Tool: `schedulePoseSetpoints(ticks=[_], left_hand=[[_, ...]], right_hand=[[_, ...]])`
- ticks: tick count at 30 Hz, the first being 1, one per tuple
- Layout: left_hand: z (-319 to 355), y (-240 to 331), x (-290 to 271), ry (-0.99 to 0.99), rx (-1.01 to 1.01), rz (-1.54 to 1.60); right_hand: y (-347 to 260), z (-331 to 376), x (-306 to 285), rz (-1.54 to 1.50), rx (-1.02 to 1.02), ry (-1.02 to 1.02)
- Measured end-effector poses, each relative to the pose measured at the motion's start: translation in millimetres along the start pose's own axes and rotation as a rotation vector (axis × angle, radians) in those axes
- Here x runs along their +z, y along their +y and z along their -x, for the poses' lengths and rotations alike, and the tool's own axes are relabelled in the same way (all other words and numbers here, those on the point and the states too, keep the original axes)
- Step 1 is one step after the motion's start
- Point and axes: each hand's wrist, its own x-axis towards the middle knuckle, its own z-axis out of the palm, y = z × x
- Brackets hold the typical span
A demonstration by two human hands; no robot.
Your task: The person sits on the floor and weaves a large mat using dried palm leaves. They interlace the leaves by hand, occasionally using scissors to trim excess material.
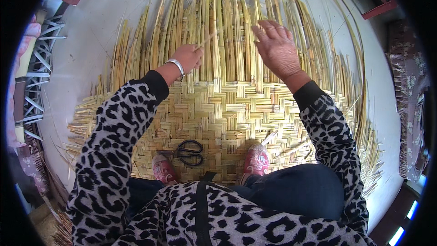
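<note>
A large woven mat [232, 114] of split reeds spreads beneath me, with long unwoven reeds [159, 27] fanning out from its far edge. My left hand [187, 58] is closed around a short, thin reed strip [209, 39] that points up and right over the reeds. To its right, my right hand [278, 50] hovers over the reeds with its fingers apart and slightly bent. Nothing shows in it, though its palm side is hidden.
Black-handled scissors [190, 152] lie on the mat between my feet in pink patterned shoes [255, 160]. A pale strip lies by the right shoe. A white lattice rack [38, 64] stands at left, fringed cloth [407, 91] hangs at right. Pale floor [75, 54] surrounds the mat.
</note>
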Motion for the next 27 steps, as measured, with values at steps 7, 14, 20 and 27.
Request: schedulePoseSetpoints(ticks=[7, 14, 20, 27], left_hand=[[-38, -73, 19, 0.116, -0.338, 0.503], [-66, -95, 33, 0.237, -0.384, 0.504], [-59, -86, 23, 0.150, -0.333, 0.679], [-57, -74, 19, 0.187, -0.468, 0.801]], right_hand=[[18, 49, 77, -0.787, 0.639, -0.453], [28, 40, 129, -0.575, 0.386, -0.738], [27, 25, 132, -0.921, 0.909, -0.919], [20, 6, 108, -0.731, 0.905, -0.856]])
